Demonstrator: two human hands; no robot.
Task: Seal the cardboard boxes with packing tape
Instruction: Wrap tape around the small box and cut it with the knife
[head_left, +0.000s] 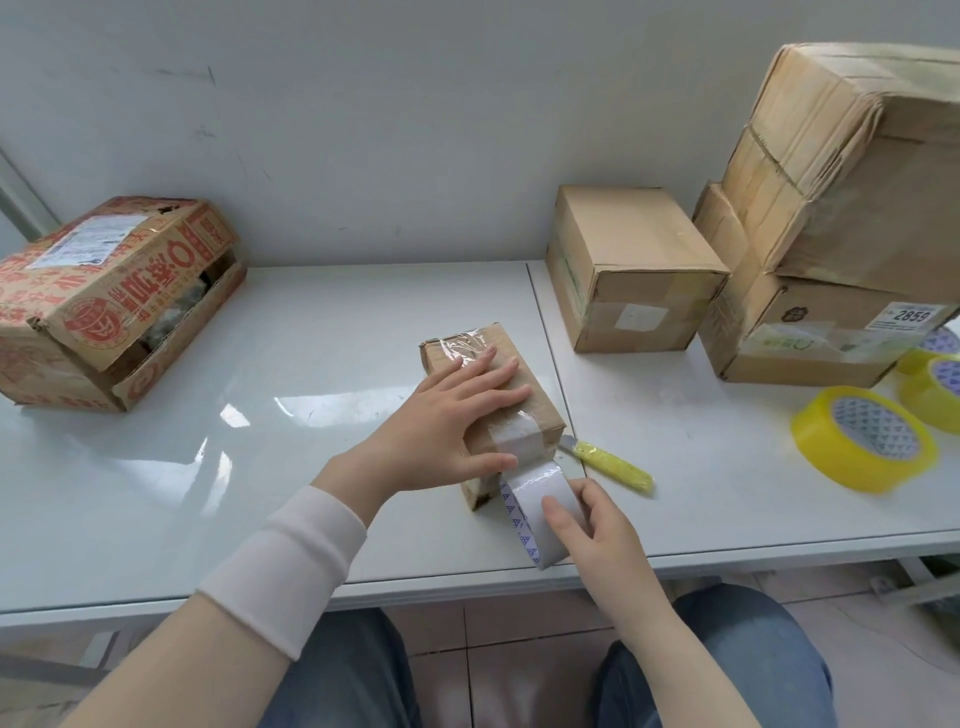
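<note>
Head view: small, tape-wrapped brown box (540, 410)

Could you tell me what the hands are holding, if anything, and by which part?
The right hand grips the tape roll round its rim; the left hand only presses flat on the box.

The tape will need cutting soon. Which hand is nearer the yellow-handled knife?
Right. The right hand, gripping the tape roll, sits just camera-side of the yellow-handled knife; the left hand lies flat on the small box, farther left.
</note>
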